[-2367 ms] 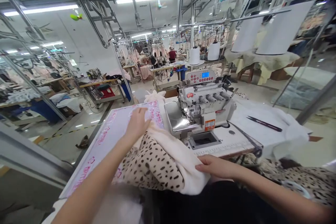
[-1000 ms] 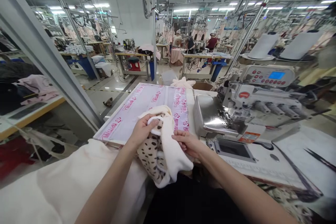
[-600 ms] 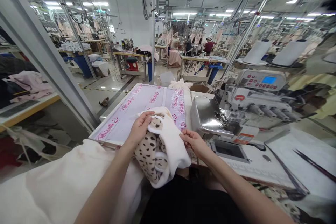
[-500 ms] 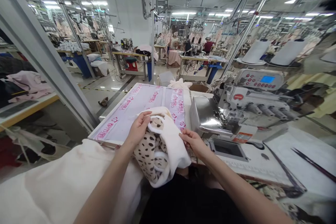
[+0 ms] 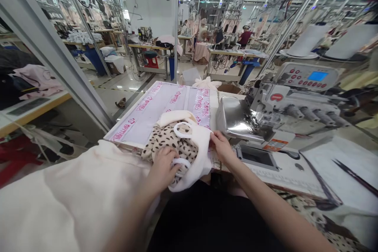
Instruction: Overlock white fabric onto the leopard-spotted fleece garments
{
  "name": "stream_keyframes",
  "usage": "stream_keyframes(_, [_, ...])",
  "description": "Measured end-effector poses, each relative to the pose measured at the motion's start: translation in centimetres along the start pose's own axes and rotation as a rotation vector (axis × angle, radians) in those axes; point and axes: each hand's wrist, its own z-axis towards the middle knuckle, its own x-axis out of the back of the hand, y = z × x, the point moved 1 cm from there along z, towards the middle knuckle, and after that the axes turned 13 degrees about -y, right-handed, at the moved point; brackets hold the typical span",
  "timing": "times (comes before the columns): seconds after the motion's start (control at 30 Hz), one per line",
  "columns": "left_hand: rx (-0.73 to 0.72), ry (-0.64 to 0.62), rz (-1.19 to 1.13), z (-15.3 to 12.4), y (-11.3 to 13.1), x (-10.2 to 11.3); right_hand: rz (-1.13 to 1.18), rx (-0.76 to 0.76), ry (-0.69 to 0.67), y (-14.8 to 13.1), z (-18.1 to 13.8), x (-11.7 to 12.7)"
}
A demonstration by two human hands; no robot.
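A cream plush garment with black-spotted beige fabric on its inner side lies bunched at the table's near edge. Two white ring-shaped trims, an upper one and a lower one, stand out against the spots. My left hand is closed on the spotted fabric beside the lower ring, thumb near that ring. At the garment's right edge, my right hand pinches the cream fabric between thumb and fingers.
An overlock sewing machine with a shiny metal cover stands right of the garment. Dark tweezers lie farther right. A lilac printed sheet covers the table board. Cream fabric drapes at left, beside a metal post.
My left hand has moved from the upper ring down to the spotted fabric by the lower ring. More spotted fabric spreads out leftward. My right hand still pinches the right edge.
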Motion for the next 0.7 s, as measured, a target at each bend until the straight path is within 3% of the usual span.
stream_keyframes(0.1, [0.018,-0.037,-0.060,-0.2,0.1,0.7,0.003,-0.015,0.015,0.0,-0.2,0.0])
stream_keyframes(0.23, [0.149,-0.081,-0.324,-1.3,-0.7,2.6,0.018,-0.026,0.006,-0.6,-1.5,0.2])
stream_keyframes(0.3, [0.271,0.024,-0.364,-1.7,-1.5,3.8,0.023,-0.042,-0.033,-1.0,-2.5,0.4])
stream_keyframes(0.37, [0.375,0.233,-0.254,-1.5,-2.2,4.9,0.025,-0.062,-0.096,-1.2,-3.5,0.5])
stream_keyframes(0.4, [0.386,0.333,-0.169,-0.9,-2.4,5.4,0.024,-0.074,-0.131,-1.2,-3.9,0.6])
stream_keyframes(0.47, [0.317,0.402,-0.037,1.0,-2.5,5.8,0.014,-0.083,-0.185,-1.1,-4.5,0.7])
stream_keyframes(0.57, [0.213,0.287,0.008,5.2,-2.9,5.5,-0.058,-0.037,-0.222,-1.1,-5.3,1.0])
stream_keyframes(0.7, [0.250,0.166,-0.058,9.3,-4.5,5.7,-0.265,-0.027,-0.270,-2.2,-6.9,2.4])
